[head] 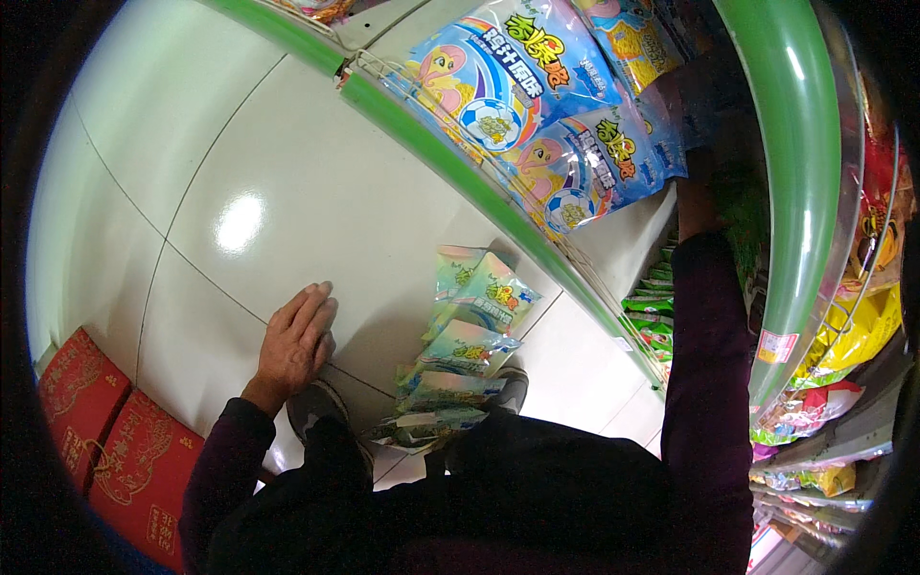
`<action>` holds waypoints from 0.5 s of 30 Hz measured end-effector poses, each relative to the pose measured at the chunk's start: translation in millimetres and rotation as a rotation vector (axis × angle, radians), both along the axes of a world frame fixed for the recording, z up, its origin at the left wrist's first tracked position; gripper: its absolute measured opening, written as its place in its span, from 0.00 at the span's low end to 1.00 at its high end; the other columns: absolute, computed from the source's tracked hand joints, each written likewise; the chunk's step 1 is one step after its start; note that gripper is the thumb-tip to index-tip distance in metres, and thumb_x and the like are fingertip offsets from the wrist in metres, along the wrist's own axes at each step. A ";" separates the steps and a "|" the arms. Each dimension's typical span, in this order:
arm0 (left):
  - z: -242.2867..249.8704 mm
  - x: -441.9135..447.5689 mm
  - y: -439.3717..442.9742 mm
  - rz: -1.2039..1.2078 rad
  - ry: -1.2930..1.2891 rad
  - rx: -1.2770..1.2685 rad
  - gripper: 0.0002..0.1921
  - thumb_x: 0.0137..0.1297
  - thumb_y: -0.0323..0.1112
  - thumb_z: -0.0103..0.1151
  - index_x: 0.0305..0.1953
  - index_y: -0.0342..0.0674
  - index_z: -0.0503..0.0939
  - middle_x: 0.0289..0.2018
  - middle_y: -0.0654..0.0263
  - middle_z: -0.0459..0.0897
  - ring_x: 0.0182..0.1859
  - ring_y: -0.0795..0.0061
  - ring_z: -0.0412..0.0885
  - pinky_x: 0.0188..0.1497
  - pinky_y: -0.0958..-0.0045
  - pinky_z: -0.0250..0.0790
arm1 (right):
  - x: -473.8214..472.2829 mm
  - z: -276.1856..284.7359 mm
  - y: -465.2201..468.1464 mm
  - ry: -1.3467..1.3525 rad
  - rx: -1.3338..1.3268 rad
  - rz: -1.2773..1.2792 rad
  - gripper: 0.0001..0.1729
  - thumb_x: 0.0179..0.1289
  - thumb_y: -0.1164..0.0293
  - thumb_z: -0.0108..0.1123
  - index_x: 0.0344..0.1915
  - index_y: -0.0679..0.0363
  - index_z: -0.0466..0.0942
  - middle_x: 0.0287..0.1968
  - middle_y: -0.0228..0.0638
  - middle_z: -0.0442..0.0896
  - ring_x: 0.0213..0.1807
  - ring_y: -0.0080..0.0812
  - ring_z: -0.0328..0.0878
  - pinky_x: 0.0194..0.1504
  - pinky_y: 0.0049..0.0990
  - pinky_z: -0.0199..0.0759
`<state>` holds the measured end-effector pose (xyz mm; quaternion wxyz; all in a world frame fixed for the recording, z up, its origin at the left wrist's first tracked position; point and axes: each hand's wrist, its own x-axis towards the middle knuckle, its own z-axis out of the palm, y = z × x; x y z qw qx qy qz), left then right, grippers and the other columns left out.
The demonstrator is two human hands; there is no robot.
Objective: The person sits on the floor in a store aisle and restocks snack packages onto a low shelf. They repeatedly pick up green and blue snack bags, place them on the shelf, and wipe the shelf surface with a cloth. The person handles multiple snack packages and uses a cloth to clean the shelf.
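My left hand (298, 341) hangs above the tiled floor with nothing in it, its fingers slightly bent and close together. My right arm (701, 287) reaches in between the shelf levels; the hand at its end lies in dark shadow near the blue snack bags, and its fingers cannot be made out. Two large blue snack bags (517, 72) with cartoon ponies lie on the lower shelf behind a wire rail. Several small pale green snack packets (471, 345) lie in an overlapping row on the floor by my feet.
The green shelf edge (445, 158) runs diagonally ahead, and another green shelf edge (798, 180) curves above at the right. Small green packets (650, 305) stand on the lower shelf. Red gift boxes (144, 467) stand at the lower left. Colourful bags (855, 338) fill the right side.
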<state>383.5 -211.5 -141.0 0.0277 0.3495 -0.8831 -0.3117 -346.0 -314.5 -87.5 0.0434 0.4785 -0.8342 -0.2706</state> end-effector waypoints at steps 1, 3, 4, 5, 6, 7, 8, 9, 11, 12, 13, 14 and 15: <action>3.3 -1.5 -2.6 -0.003 0.023 0.003 0.30 0.63 0.30 0.65 0.68 0.36 0.75 0.75 0.55 0.69 0.76 0.52 0.68 0.74 0.53 0.65 | 4.6 1.7 6.8 0.010 -0.001 0.002 0.31 0.68 0.48 0.61 0.58 0.60 0.81 0.56 0.57 0.86 0.53 0.58 0.86 0.53 0.52 0.82; 5.9 -1.4 -2.6 -0.006 0.041 0.001 0.30 0.63 0.29 0.64 0.68 0.35 0.74 0.75 0.54 0.69 0.76 0.51 0.68 0.74 0.54 0.65 | 17.8 5.9 18.8 0.037 -0.010 0.004 0.31 0.68 0.47 0.60 0.58 0.61 0.81 0.56 0.57 0.86 0.53 0.59 0.87 0.52 0.52 0.83; 4.8 -1.3 -1.2 -0.004 0.035 -0.007 0.30 0.63 0.29 0.64 0.68 0.34 0.74 0.75 0.54 0.69 0.75 0.51 0.68 0.74 0.54 0.65 | 27.5 7.5 24.7 0.048 -0.018 0.009 0.31 0.68 0.47 0.60 0.58 0.61 0.81 0.55 0.58 0.86 0.52 0.59 0.87 0.52 0.52 0.83; 4.1 -0.9 -0.2 -0.003 0.030 -0.015 0.30 0.63 0.29 0.64 0.68 0.34 0.74 0.75 0.53 0.70 0.75 0.51 0.68 0.74 0.54 0.65 | 37.0 9.0 30.2 0.058 -0.026 0.013 0.32 0.68 0.46 0.60 0.58 0.61 0.81 0.55 0.58 0.86 0.52 0.59 0.87 0.51 0.52 0.84; 4.5 -1.1 0.2 -0.012 0.033 -0.018 0.31 0.63 0.29 0.65 0.69 0.34 0.74 0.75 0.53 0.69 0.75 0.51 0.68 0.74 0.54 0.64 | 47.9 11.5 36.9 0.071 -0.027 0.014 0.32 0.68 0.46 0.60 0.58 0.61 0.80 0.55 0.59 0.86 0.51 0.59 0.88 0.51 0.52 0.84; 5.0 -1.3 -1.0 -0.020 0.036 -0.024 0.31 0.63 0.29 0.65 0.69 0.34 0.74 0.75 0.54 0.69 0.75 0.51 0.68 0.74 0.55 0.64 | 59.1 13.4 40.6 0.077 -0.026 0.018 0.32 0.69 0.46 0.59 0.58 0.61 0.80 0.54 0.59 0.86 0.51 0.59 0.88 0.50 0.52 0.85; 5.5 -1.6 -1.8 -0.029 0.040 -0.030 0.32 0.63 0.30 0.65 0.69 0.34 0.73 0.76 0.54 0.68 0.76 0.51 0.68 0.75 0.55 0.64 | 70.1 15.8 44.3 0.064 -0.014 -0.001 0.32 0.69 0.46 0.59 0.58 0.62 0.80 0.54 0.60 0.86 0.50 0.59 0.88 0.50 0.52 0.85; 3.6 -0.3 -1.3 -0.043 0.037 -0.046 0.32 0.63 0.30 0.65 0.70 0.34 0.72 0.76 0.54 0.68 0.76 0.51 0.68 0.75 0.55 0.64 | 82.3 18.9 48.6 0.051 -0.001 -0.020 0.33 0.69 0.45 0.59 0.58 0.62 0.80 0.54 0.60 0.86 0.50 0.59 0.88 0.49 0.51 0.85; 0.4 0.9 -0.5 -0.070 0.032 -0.079 0.34 0.62 0.30 0.66 0.71 0.34 0.71 0.77 0.54 0.66 0.76 0.52 0.67 0.75 0.56 0.64 | 102.1 26.5 54.9 0.023 0.051 -0.074 0.30 0.72 0.46 0.54 0.55 0.60 0.82 0.51 0.58 0.88 0.49 0.61 0.89 0.50 0.52 0.85; 2.9 2.4 1.4 -0.063 0.009 -0.040 0.34 0.64 0.30 0.65 0.71 0.34 0.70 0.77 0.54 0.65 0.77 0.51 0.65 0.76 0.55 0.62 | 125.7 31.7 60.4 -0.010 -0.027 -0.077 0.28 0.74 0.47 0.51 0.54 0.58 0.84 0.51 0.55 0.89 0.49 0.61 0.88 0.52 0.53 0.84; 5.5 1.9 1.1 -0.060 -0.007 -0.004 0.34 0.65 0.30 0.65 0.72 0.34 0.69 0.78 0.53 0.63 0.79 0.51 0.62 0.78 0.54 0.60 | 141.7 39.3 67.9 -0.037 -0.107 -0.084 0.28 0.76 0.48 0.47 0.53 0.56 0.86 0.50 0.52 0.89 0.50 0.61 0.88 0.55 0.53 0.83; 7.8 1.1 0.8 -0.060 -0.021 0.031 0.34 0.66 0.30 0.64 0.73 0.34 0.68 0.79 0.53 0.62 0.80 0.51 0.60 0.79 0.52 0.59 | 154.7 47.8 75.1 -0.081 -0.073 -0.043 0.28 0.76 0.48 0.47 0.52 0.59 0.84 0.50 0.53 0.89 0.50 0.62 0.88 0.56 0.54 0.83; 8.9 1.7 2.0 -0.055 -0.015 0.016 0.34 0.66 0.30 0.64 0.73 0.34 0.68 0.79 0.53 0.62 0.80 0.51 0.60 0.79 0.53 0.58 | 168.8 54.1 80.6 -0.131 -0.039 0.000 0.29 0.76 0.48 0.46 0.52 0.61 0.83 0.50 0.55 0.88 0.51 0.63 0.87 0.57 0.54 0.82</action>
